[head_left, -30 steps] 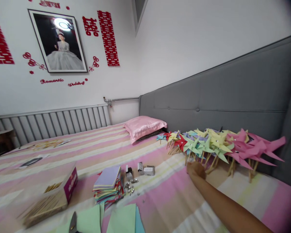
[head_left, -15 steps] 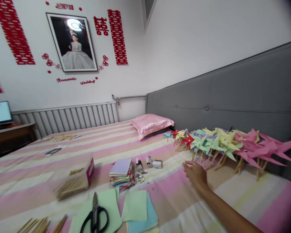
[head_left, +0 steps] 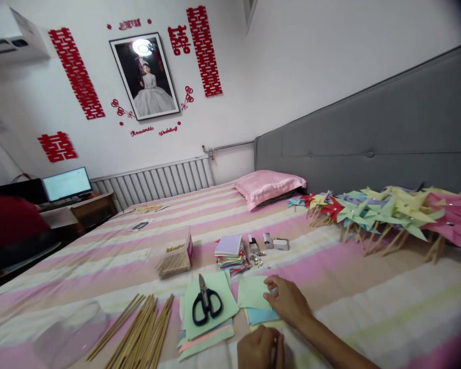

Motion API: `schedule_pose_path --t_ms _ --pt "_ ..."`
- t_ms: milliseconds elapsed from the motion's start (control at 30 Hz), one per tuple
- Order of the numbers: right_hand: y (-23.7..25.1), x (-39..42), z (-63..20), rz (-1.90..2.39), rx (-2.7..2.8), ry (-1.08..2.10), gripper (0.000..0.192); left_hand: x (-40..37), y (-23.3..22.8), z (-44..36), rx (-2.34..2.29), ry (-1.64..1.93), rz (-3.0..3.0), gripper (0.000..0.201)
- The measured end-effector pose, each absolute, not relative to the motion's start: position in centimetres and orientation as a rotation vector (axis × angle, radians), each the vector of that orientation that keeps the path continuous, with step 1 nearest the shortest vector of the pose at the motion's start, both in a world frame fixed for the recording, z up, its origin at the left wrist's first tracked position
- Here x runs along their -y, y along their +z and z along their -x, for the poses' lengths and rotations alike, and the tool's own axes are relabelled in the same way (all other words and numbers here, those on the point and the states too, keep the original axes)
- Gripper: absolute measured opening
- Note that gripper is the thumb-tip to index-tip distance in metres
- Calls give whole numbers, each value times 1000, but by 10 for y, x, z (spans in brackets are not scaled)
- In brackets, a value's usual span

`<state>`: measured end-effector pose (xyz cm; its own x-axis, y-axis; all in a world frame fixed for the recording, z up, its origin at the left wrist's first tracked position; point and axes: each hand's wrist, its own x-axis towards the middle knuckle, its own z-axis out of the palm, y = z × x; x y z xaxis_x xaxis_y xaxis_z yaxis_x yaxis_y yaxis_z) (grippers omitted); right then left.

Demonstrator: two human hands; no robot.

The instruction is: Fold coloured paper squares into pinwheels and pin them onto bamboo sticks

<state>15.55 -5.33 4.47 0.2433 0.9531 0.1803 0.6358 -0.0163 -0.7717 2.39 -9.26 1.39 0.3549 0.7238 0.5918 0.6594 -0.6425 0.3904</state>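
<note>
My right hand (head_left: pixel 290 303) is over the right edge of a square sheet of green paper (head_left: pixel 252 293), thumb and forefinger slightly apart. Whether it touches the sheet I cannot tell. Blue paper (head_left: pixel 262 315) shows beneath. At the bottom edge is my left hand (head_left: pixel 258 349), fingers curled in; anything inside is hidden. Black-handled scissors (head_left: pixel 206 306) lie on a pile of coloured sheets (head_left: pixel 219 328). Left of these are several thin wooden sticks (head_left: pixel 140 333). Finished paper pinwheels (head_left: pixel 384 212) on sticks stand in rows along the headboard.
A clear box of sticks (head_left: pixel 176 260), a stack of coloured paper squares (head_left: pixel 230 247), small boxes (head_left: pixel 280 244) and metal fasteners (head_left: pixel 258 262) sit mid-bed. A pink pillow (head_left: pixel 269 185) lies by the headboard (head_left: pixel 338 133). A person in red (head_left: pixel 13 225) sits far left.
My right hand has moved left from near the pinwheels to the green sheet. My left hand has come into view at the bottom. The view has turned left, showing the seated person.
</note>
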Motion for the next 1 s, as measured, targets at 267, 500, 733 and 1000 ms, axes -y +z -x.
schedule_pose_path --t_ms 267,500,733,1000 --pt "39 64 -149 1751 1637 399 35 59 65 11 -1717 1172 -2155 22" --pt "35 61 -156 1798 1744 374 46 58 54 23 -1922 1091 -1849 22" --pt "22 45 -157 1757 1880 393 63 55 49 16 -1798 1041 -1767 24" --pt "13 40 -153 1770 1920 383 60 53 50 20 -1764 1042 -1713 27"
